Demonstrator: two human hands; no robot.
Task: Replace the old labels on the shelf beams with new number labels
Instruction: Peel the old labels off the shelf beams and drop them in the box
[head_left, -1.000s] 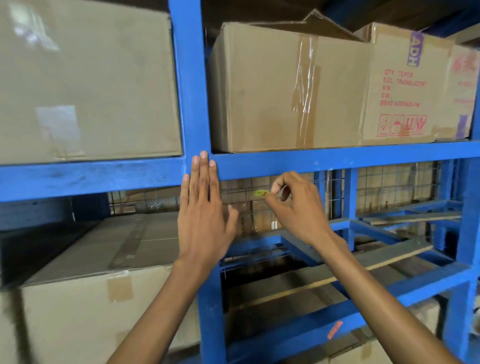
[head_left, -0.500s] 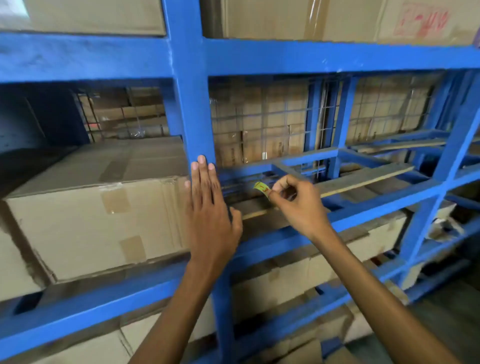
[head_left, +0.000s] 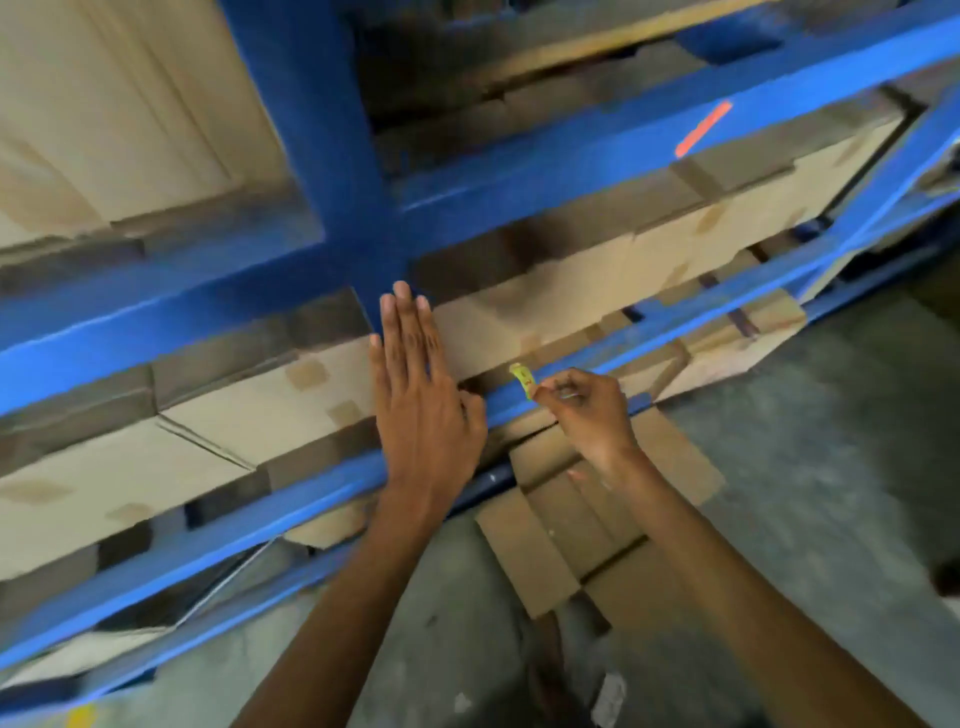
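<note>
floor stuff: flattened cardboard (head_left: 545, 551) lying on the concrete floor (head_left: 831, 467), right under the hands
left hand (head_left: 421, 395): flat, fingers straight and pressed together, up against the blue upright (head_left: 311, 130); can't tell how hard it's touching
right hand (head_left: 587, 415): thumb and forefinger pinching the label, other fingers curled in
label (head_left: 522, 379): tiny yellow one with red print, too blurry to read, held just in front of the lower beam (head_left: 670, 325)
behind that: cardboard boxes (head_left: 260, 395) packed on the shelves
furthest: orange strip (head_left: 704, 129) on the higher beam (head_left: 571, 156)
</note>
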